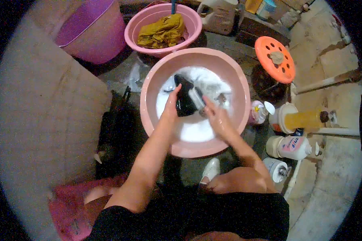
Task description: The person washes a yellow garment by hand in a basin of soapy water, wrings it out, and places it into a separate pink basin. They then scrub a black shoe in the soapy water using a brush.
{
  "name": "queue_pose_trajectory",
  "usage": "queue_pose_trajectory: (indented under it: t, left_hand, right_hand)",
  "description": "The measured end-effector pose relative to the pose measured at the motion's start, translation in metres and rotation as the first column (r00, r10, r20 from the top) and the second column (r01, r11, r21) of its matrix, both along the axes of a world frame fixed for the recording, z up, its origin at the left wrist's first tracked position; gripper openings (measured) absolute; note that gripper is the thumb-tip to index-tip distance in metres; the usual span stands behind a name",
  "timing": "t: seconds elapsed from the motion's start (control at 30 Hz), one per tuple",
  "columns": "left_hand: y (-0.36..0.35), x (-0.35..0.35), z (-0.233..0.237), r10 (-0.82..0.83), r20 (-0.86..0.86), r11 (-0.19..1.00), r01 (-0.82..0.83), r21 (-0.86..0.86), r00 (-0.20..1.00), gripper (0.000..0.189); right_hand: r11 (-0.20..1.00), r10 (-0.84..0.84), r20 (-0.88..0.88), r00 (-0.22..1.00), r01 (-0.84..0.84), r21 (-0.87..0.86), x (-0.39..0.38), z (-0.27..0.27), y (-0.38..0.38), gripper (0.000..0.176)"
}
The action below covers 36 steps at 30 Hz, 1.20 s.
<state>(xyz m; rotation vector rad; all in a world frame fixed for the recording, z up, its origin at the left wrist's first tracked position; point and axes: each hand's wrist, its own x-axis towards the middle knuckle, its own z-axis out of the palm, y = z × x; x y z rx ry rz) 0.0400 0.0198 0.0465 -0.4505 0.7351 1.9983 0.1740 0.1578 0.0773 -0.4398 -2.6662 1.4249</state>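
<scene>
A large pink basin (195, 152) holds white suds and water. Over the suds, my left hand (172, 102) grips a dark, wet item (185, 98), which looks like a shoe, by its left side. My right hand (214, 114) is closed round the handle of a brush (197, 98), whose head lies against the right side of the dark item. The brush is slightly blurred. Other submerged things in the suds are too unclear to name.
Behind stand a smaller pink basin (163, 51) with mustard cloth (161, 32) and a purple bucket (94, 36). To the right are an orange perforated stool (283, 66), a pump bottle (258, 112), a yellow bottle (305, 119) and a white bottle (295, 148). Walls flank both sides.
</scene>
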Motion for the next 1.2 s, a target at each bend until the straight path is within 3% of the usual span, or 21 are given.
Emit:
queue_pose_trajectory:
  t: [0.07,0.17,0.23,0.3,0.37,0.43,0.5,0.57,0.6,0.63,0.67,0.7,0.73,0.77,0.83,0.87,0.9,1.0,1.1,1.17,1.2]
  left_hand:
    - [0.008,0.009,-0.013,-0.128,0.035,0.992,0.127,0.019,0.991,0.039]
    - [0.025,0.030,-0.026,-0.301,0.023,0.950,0.298,0.093,0.953,0.046]
    - [0.031,0.040,-0.004,-0.310,-0.034,0.949,0.312,0.055,0.950,0.047]
    - [0.025,0.028,-0.009,-0.316,-0.027,0.946,0.317,0.064,0.948,0.049]
    - [0.016,0.021,-0.005,-0.160,-0.013,0.987,0.161,0.019,0.987,0.054]
    - [0.014,0.023,-0.027,-0.219,-0.041,0.976,0.218,-0.020,0.975,0.059]
    - [0.018,0.031,-0.022,-0.397,-0.185,0.907,0.355,-0.225,0.899,0.058]
    - [0.026,0.048,0.006,-0.443,-0.342,0.897,0.416,-0.153,0.829,0.056]
    - [0.025,0.047,0.006,-0.423,-0.293,0.906,0.401,-0.133,0.857,0.056]
    - [0.026,0.042,0.012,-0.393,-0.247,0.920,0.378,-0.109,0.886,0.057]
    - [0.022,0.039,0.015,-0.316,-0.139,0.945,0.298,-0.136,0.939,0.057]
    - [0.017,0.030,-0.004,-0.232,-0.105,0.973,0.231,-0.021,0.967,0.057]
    - [0.011,0.026,0.001,-0.214,-0.082,0.973,0.205,-0.106,0.974,0.055]
    - [0.004,0.025,0.003,-0.196,-0.048,0.964,0.183,-0.194,0.979,0.054]
    - [0.002,0.015,-0.031,-0.283,0.033,0.947,0.284,-0.149,0.959,0.046]
    - [0.002,0.018,-0.023,-0.247,-0.056,0.967,0.243,-0.072,0.967,0.044]
    - [0.006,0.021,-0.010,-0.209,-0.150,0.977,0.213,0.010,0.966,0.042]
    - [0.012,0.021,0.006,-0.231,-0.353,0.973,0.213,-0.089,0.907,0.038]
    - [0.014,0.020,-0.007,-0.249,-0.397,0.966,0.197,-0.167,0.883,0.038]
    - [0.009,0.016,-0.016,-0.244,-0.389,0.963,0.173,-0.209,0.888,0.038]
    - [0.007,0.013,-0.019,-0.232,-0.410,0.965,0.156,-0.211,0.882,0.037]
  right_hand:
    - [0.963,0.084,0.050,0.995,-0.094,0.253,0.004,0.019,-0.002,0.042]
    - [0.968,-0.070,0.205,0.976,0.017,0.250,-0.042,0.005,0.032,0.041]
    - [0.939,-0.114,0.098,0.989,0.076,0.335,-0.047,0.012,0.034,0.040]
    - [0.991,-0.040,0.016,0.999,0.037,0.125,-0.014,0.024,0.019,0.040]
    - [0.955,0.133,-0.007,0.991,-0.126,0.267,0.010,0.013,-0.005,0.040]
    - [0.958,0.157,-0.096,0.983,-0.128,0.256,0.009,0.002,-0.006,0.041]
    - [0.941,0.033,0.087,0.996,-0.061,0.333,-0.032,-0.010,0.022,0.049]
    - [0.974,-0.052,0.199,0.979,0.005,0.229,-0.057,-0.009,0.049,0.048]
    - [0.947,0.046,0.167,0.985,-0.096,0.307,-0.053,-0.006,0.051,0.045]
    - [0.992,0.041,0.305,0.951,-0.075,0.103,-0.047,0.006,0.041,0.044]
    - [0.967,0.080,0.191,0.978,-0.123,0.221,-0.038,0.001,0.034,0.044]
    - [0.928,0.136,0.091,0.986,-0.159,0.335,-0.026,-0.010,0.025,0.044]
    - [0.956,0.201,-0.194,0.960,-0.149,0.251,-0.017,-0.019,0.013,0.044]
    - [0.963,0.181,-0.109,0.977,-0.153,0.222,-0.016,-0.030,0.006,0.048]
    - [0.968,0.119,0.152,0.981,-0.149,0.202,-0.032,-0.035,0.024,0.053]
    - [0.912,0.046,0.301,0.952,-0.163,0.375,-0.042,-0.028,0.037,0.054]
    - [0.877,0.002,0.360,0.933,-0.174,0.447,-0.044,-0.036,0.053,0.051]
    - [0.830,-0.149,0.326,0.934,-0.061,0.555,-0.059,-0.084,0.063,0.055]
    - [0.910,0.020,0.388,0.922,-0.178,0.374,-0.066,-0.111,0.054,0.060]
    - [0.978,0.112,0.078,0.991,-0.096,-0.184,-0.064,-0.075,0.041,0.061]
    - [0.999,0.009,0.067,0.998,-0.012,0.034,-0.058,-0.070,0.036,0.058]
